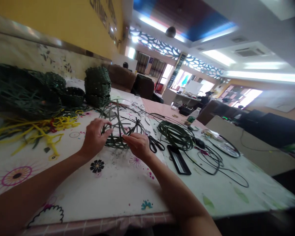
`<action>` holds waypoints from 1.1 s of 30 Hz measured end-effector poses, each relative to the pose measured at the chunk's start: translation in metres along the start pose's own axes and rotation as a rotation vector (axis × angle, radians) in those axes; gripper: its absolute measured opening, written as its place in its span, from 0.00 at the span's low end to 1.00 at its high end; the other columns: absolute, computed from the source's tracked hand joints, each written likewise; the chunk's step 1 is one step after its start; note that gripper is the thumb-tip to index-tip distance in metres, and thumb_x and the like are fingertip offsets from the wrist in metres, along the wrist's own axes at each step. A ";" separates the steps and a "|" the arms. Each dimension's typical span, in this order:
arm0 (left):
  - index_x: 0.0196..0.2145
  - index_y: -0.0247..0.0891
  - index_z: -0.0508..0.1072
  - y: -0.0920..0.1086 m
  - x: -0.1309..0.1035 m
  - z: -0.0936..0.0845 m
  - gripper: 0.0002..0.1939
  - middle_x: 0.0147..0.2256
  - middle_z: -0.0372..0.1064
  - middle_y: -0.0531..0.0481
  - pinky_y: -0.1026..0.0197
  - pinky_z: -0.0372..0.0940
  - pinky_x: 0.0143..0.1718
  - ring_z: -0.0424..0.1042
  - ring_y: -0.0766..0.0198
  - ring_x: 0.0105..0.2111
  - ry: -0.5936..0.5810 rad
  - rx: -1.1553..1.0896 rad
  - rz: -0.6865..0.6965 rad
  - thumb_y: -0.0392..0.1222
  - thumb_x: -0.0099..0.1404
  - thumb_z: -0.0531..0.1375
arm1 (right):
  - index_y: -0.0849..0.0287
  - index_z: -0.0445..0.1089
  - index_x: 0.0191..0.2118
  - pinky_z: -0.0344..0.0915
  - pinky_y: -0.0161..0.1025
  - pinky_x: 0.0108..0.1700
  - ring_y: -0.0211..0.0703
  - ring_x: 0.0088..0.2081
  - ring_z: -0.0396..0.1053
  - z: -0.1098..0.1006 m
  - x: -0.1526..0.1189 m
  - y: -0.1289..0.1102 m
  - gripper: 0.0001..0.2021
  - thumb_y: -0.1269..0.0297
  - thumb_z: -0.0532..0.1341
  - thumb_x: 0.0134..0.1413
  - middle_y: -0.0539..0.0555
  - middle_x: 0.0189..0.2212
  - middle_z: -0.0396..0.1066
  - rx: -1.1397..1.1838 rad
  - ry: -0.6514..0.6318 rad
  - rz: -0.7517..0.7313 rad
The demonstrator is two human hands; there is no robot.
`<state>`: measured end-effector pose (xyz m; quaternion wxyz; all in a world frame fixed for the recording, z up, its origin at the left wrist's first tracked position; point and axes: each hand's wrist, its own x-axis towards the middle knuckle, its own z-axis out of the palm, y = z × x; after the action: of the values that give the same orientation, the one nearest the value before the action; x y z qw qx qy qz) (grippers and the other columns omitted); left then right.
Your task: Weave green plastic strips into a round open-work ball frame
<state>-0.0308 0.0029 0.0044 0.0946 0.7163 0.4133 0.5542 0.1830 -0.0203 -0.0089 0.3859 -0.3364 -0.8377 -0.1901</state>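
A partly woven basket of dark green strips [118, 142] sits on the table in front of me, with loose strip ends standing up and fanning out from it. At its left side is my left hand [94, 136], fingers curved and thumb apart from the forefinger, with a gap between them. My right hand [139, 146] is at the near right side of the weave, thumb and fingers pressed together on a green strip; its fingertips partly hide the strip. Just right of that hand lie black-handled scissors [156, 144].
A coil of green strip [175, 134], a black phone [179, 160] and a plastic bottle [193, 116] lie to the right. On the left are yellow strips [44, 129], a large green basket [22, 91] and stacked woven baskets [97, 85]. Loose strip loops [211, 160] trail rightward.
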 end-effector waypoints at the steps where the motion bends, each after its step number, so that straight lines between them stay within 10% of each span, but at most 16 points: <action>1: 0.39 0.39 0.72 0.002 0.000 -0.002 0.09 0.42 0.72 0.45 0.50 0.61 0.52 0.69 0.53 0.47 0.043 0.066 0.080 0.46 0.65 0.59 | 0.60 0.77 0.40 0.51 0.34 0.27 0.33 0.24 0.61 0.000 0.000 0.000 0.15 0.61 0.53 0.69 0.48 0.20 0.65 0.001 0.010 0.004; 7: 0.40 0.40 0.69 0.023 -0.009 0.007 0.09 0.35 0.74 0.50 0.45 0.53 0.61 0.73 0.56 0.39 -0.083 0.081 0.142 0.47 0.67 0.57 | 0.58 0.77 0.40 0.51 0.34 0.27 0.33 0.23 0.60 -0.002 0.000 -0.004 0.15 0.61 0.53 0.70 0.48 0.20 0.64 -0.012 -0.020 0.010; 22: 0.31 0.40 0.75 0.023 -0.008 0.011 0.09 0.26 0.76 0.51 0.60 0.62 0.29 0.73 0.58 0.28 -0.366 0.020 -0.225 0.47 0.59 0.59 | 0.60 0.69 0.35 0.57 0.33 0.34 0.37 0.29 0.67 0.005 -0.023 -0.011 0.16 0.55 0.54 0.69 0.53 0.26 0.70 -0.030 -0.131 0.096; 27: 0.28 0.43 0.79 0.012 -0.006 0.014 0.13 0.30 0.78 0.51 0.51 0.64 0.49 0.74 0.56 0.33 -0.420 -0.064 -0.043 0.49 0.61 0.57 | 0.60 0.68 0.32 0.57 0.33 0.32 0.36 0.27 0.64 0.001 -0.023 -0.007 0.17 0.55 0.53 0.69 0.52 0.24 0.69 -0.013 -0.154 0.072; 33: 0.35 0.46 0.79 0.013 -0.004 0.014 0.10 0.35 0.78 0.53 0.39 0.44 0.66 0.75 0.55 0.38 -0.540 -0.118 0.037 0.50 0.59 0.62 | 0.59 0.67 0.30 0.56 0.32 0.32 0.35 0.27 0.61 -0.014 -0.014 0.002 0.20 0.53 0.51 0.70 0.50 0.24 0.64 0.055 -0.127 0.043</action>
<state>-0.0124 -0.0033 0.0040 0.2326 0.8388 0.3268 0.3680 0.1984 -0.0334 -0.0106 0.3449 -0.3550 -0.8581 -0.1371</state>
